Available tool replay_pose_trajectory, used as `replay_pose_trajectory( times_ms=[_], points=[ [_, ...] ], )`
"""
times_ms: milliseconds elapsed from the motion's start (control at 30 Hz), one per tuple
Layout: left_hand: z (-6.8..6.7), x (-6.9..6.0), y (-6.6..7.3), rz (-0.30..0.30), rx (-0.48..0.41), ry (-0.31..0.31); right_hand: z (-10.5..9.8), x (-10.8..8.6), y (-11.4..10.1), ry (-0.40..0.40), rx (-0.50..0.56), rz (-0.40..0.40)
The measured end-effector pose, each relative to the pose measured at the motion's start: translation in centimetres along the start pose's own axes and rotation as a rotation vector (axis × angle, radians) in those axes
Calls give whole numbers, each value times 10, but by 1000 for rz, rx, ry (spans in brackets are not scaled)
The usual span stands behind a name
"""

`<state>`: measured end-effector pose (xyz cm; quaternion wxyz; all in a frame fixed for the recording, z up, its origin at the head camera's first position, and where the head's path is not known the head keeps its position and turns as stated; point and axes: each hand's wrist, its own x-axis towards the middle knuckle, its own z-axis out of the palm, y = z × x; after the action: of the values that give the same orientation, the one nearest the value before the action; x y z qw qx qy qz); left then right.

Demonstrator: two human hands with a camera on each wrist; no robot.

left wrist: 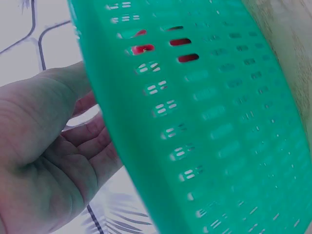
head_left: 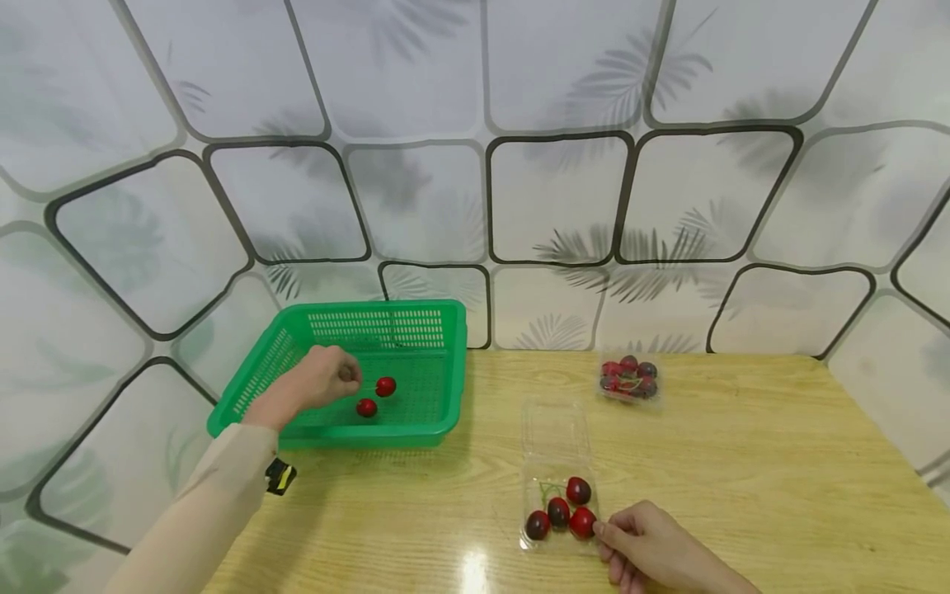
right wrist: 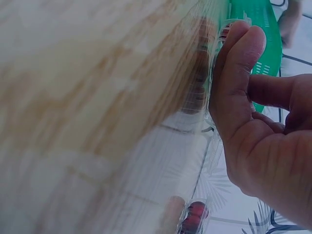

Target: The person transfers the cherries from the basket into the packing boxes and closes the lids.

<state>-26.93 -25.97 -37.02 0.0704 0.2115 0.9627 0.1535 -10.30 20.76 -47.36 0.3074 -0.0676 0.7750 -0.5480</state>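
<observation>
Over the green plastic basket (head_left: 445, 404), my left hand (head_left: 317, 378) has its fingers curled, thumb and fingertips together. A red cherry (head_left: 385, 386) is just beyond those fingertips, its thin stem running toward them as if pinched there. Another cherry (head_left: 366, 407) lies lower in the basket. In the left wrist view, the basket wall (left wrist: 195, 122) hides the fingertips, and red shows through its slots. My right hand (head_left: 644, 540) pinches the right edge of an open clear plastic box (head_left: 529, 495). Several dark red cherries (head_left: 558, 512) with green stems lie inside it.
A second clear box (head_left: 629, 378) filled with cherries sits farther back on the wooden table (head_left: 742, 462). The open box's lid (head_left: 555, 425) lies folded back, away from me. Patterned wall covering (head_left: 557, 198) closes off the table's rear and sides.
</observation>
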Motion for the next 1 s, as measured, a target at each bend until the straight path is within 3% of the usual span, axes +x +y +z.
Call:
replay_pose_trajectory(
  times_ms=[800,1000],
  points=[
    [2,-16,45,133,47,220,0,1,0,-22,41,-20],
    [6,-18,53,119,52,271,0,0,-1,-17,19,-19]
  ],
)
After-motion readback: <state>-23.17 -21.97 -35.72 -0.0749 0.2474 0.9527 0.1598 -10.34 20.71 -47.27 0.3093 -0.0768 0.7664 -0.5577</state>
